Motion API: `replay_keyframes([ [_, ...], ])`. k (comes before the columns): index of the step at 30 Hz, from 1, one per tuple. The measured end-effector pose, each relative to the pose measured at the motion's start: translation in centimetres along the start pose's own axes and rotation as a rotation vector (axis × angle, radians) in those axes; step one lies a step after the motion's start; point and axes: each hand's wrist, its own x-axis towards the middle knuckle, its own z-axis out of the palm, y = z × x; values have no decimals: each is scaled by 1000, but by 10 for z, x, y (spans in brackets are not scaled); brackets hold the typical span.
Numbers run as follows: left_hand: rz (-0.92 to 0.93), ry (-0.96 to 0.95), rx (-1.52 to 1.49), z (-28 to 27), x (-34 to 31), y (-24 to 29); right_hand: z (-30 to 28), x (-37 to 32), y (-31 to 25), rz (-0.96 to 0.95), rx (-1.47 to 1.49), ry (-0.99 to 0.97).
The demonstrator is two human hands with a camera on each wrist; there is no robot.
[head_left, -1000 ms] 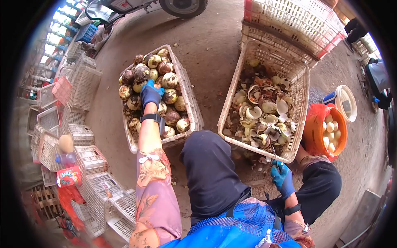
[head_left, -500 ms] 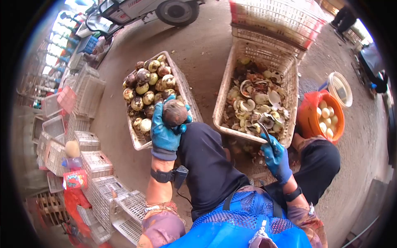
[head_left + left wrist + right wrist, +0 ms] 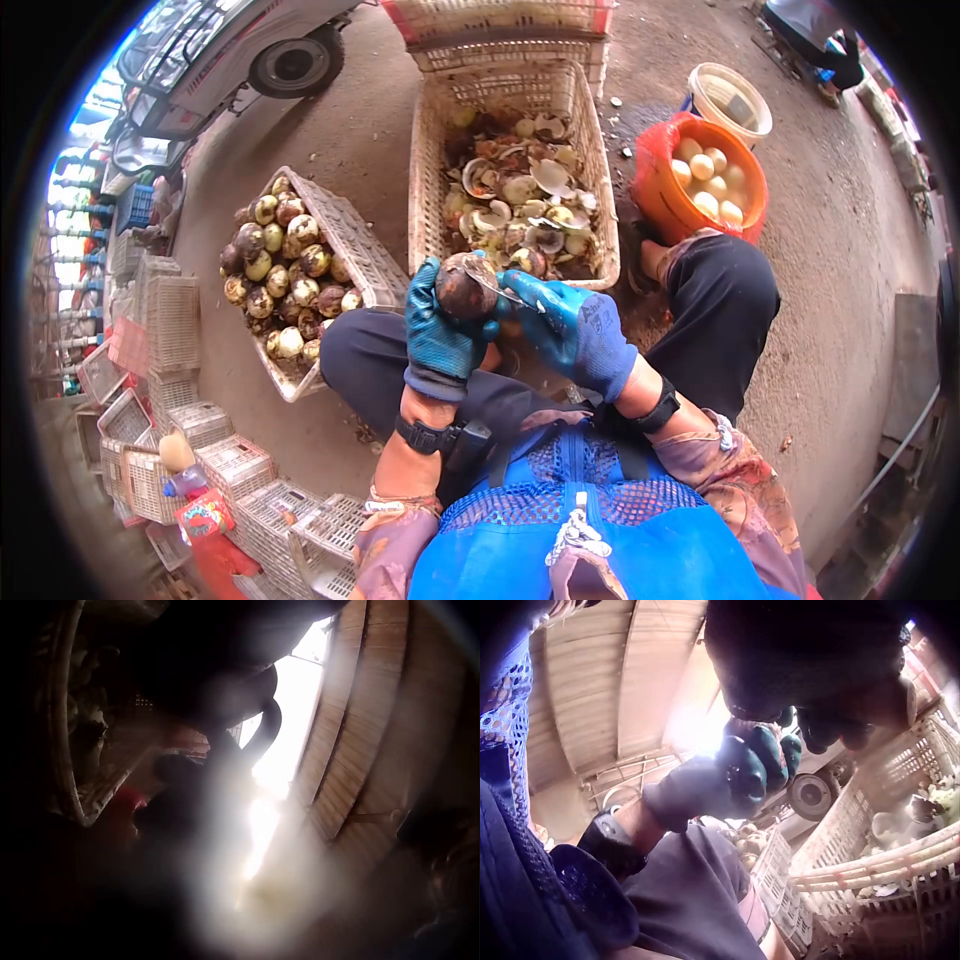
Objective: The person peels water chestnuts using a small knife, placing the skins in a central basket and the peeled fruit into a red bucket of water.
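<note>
In the head view my gloved left hand (image 3: 440, 340) holds a round, brown-skinned fruit (image 3: 466, 292) over my lap, fingers curled round its sides. The gloved right hand (image 3: 578, 335) grips a thin blade (image 3: 508, 296), its handle hidden in the fist, with the blade close against the fruit's right side. Behind both hands stands a crate (image 3: 428, 190) of pale and brown peel pieces. To the left, a second crate (image 3: 352, 240) is heaped with whole blotchy fruits (image 3: 290, 265). The right wrist view shows the left hand (image 3: 739, 776) curled; the left wrist view is mostly dark and glaring.
An orange bucket (image 3: 660, 205) with pale peeled balls stands beyond the right knee, beside a whitish bucket (image 3: 758, 120). Stacked crates (image 3: 240, 465) line the left side. A vehicle wheel (image 3: 293, 63) shows at the back left. Another person (image 3: 815, 25) is far right.
My left hand has lifted a fruit out of the left crate and brought it right over my lap. The right hand has come up leftward with the blade to meet it. The view has turned right.
</note>
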Motion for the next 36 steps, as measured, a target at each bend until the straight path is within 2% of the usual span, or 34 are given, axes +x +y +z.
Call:
replay_keyframes([
  [4, -50, -31, 83, -7, 14, -18, -2, -9, 13, 91, -194, -73],
  [5, -34, 32, 99, -8, 16, -21, -1, -10, 16, 117, -246, -95],
  [7, -4, 155, 132, 9, 13, -27, 3, -12, 23, 116, -173, -79],
  [8, 95, 171, 152, 17, 12, -31, 5, -13, 27, 94, -108, -59],
  [12, 18, 157, 143, 9, 23, -30, 4, -13, 32, 74, 60, 36],
  [22, 17, 150, 173, 6, 25, -22, -7, -13, 26, 79, -215, -147],
  [25, 49, 121, 166, 4, 26, -24, -9, -13, 22, 119, -294, -192],
  [27, 122, 180, 221, 4, 26, -26, -10, -13, 21, 132, -327, -189],
  [30, 206, 203, 281, 1, 24, -28, -20, -9, 15, 194, -317, -359],
  [33, 237, 152, 355, -2, 24, -27, -22, -8, 15, 212, -329, -408],
  [36, 161, 130, 354, -6, 29, -26, -2, -18, 30, 164, -383, -248],
])
